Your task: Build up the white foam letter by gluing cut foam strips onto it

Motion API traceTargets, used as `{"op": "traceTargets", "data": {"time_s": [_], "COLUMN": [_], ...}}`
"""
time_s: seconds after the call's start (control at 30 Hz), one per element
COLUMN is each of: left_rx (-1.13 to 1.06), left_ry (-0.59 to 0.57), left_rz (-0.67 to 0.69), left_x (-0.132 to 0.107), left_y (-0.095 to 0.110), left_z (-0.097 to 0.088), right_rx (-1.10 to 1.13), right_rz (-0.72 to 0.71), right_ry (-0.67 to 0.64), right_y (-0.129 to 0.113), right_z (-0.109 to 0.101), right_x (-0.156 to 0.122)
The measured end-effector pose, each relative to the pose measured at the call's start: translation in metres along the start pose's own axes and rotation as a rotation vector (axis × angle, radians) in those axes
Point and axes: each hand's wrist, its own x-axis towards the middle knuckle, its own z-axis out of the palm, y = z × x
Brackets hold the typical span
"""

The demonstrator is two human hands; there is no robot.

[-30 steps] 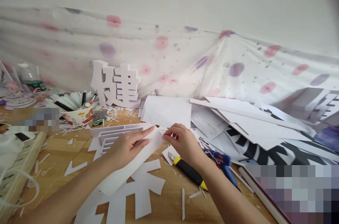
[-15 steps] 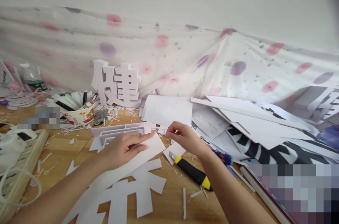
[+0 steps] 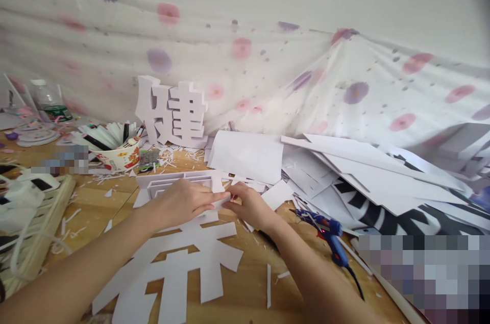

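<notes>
My left hand (image 3: pixel 186 205) and my right hand (image 3: pixel 250 207) meet at the middle of the desk. A small piece of white board (image 3: pixel 221 202) is pinched between their fingertips, mostly covered by them. Just behind my left hand is a white board structure with raised walls (image 3: pixel 179 177). A flat white cut-out character (image 3: pixel 206 257) lies on the wood in front of my hands. The utility knife (image 3: pixel 268 238) is largely hidden under my right forearm.
A blue glue gun (image 3: pixel 327 232) with a cord lies to the right. White boards (image 3: pixel 367 171) are piled behind it. A finished white character (image 3: pixel 172 109) stands by the curtain, near a paper bowl of markers (image 3: pixel 118 155). A power strip (image 3: pixel 46 232) sits left; scraps are scattered.
My right hand has moved slightly left and down, against my left fingertips. The long white board under my left hand no longer shows lying there. The glue gun has come into fuller view.
</notes>
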Motion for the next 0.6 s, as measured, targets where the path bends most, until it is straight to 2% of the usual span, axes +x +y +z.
{"op": "traceTargets", "data": {"time_s": [0.07,0.13,0.27,0.3,0.37,0.47,0.6], "left_rx": [-0.005,-0.044,-0.155,-0.22,-0.311,-0.423,-0.507], "left_ry": [0.019,0.106,0.472,0.517,0.466,0.372,0.389], "left_rz": [-0.049,-0.144,-0.47,-0.584,-0.756,-0.857,-0.937], "left_x": [-0.007,-0.022,-0.072,-0.087,-0.115,-0.144,-0.157], "left_y": [-0.003,-0.006,-0.013,-0.014,-0.016,-0.018,-0.02], "left_z": [-0.004,-0.009,-0.013,-0.011,-0.003,0.014,0.035], "right_rx": [-0.042,-0.032,0.057,0.069,0.074,0.068,0.067], "right_rz": [0.014,0.041,0.114,0.125,0.138,0.148,0.153], "right_ry": [0.045,0.073,0.077,0.069,0.053,0.041,0.022], "right_y": [0.004,0.01,0.02,0.021,0.022,0.022,0.023], "right_z": [0.013,0.024,0.042,0.045,0.049,0.053,0.055], "right_x": [0.002,0.001,-0.003,-0.003,-0.003,-0.001,0.0]}}
